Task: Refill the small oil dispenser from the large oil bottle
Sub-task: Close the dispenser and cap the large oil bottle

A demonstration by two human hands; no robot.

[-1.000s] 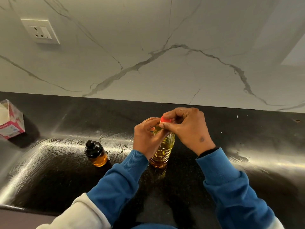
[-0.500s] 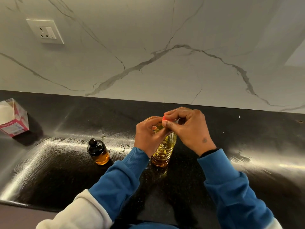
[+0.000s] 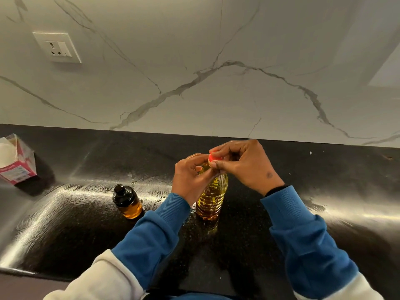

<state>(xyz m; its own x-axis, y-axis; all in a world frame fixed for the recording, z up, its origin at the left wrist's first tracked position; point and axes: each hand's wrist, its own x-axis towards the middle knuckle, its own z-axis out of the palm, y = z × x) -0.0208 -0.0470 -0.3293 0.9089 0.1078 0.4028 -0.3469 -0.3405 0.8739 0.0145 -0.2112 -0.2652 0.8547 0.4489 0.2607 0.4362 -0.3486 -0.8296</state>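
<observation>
Stage: early, nothing poured | my left hand (image 3: 190, 180) holds big bottle (image 3: 213, 195) | right hand (image 3: 244, 163) fingers pinch red cap (image 3: 213, 157) | dispenser (image 3: 127, 201) closed, waiting

We count two bottles on the black counter (image 3: 324, 191): one large oil bottle (image 3: 213, 195) standing upright, and one small oil dispenser (image 3: 127, 201) to the left of the large bottle, apart from it. The large bottle carries one red cap (image 3: 214, 157), and the dispenser one black top (image 3: 121, 192). We see two hands at the large bottle: one left hand (image 3: 190, 180) around its neck and one right hand (image 3: 244, 164) at the cap. Far left of the large bottle sits one pink and white carton (image 3: 18, 167). On the marble wall behind it we count one socket plate (image 3: 57, 47).
</observation>
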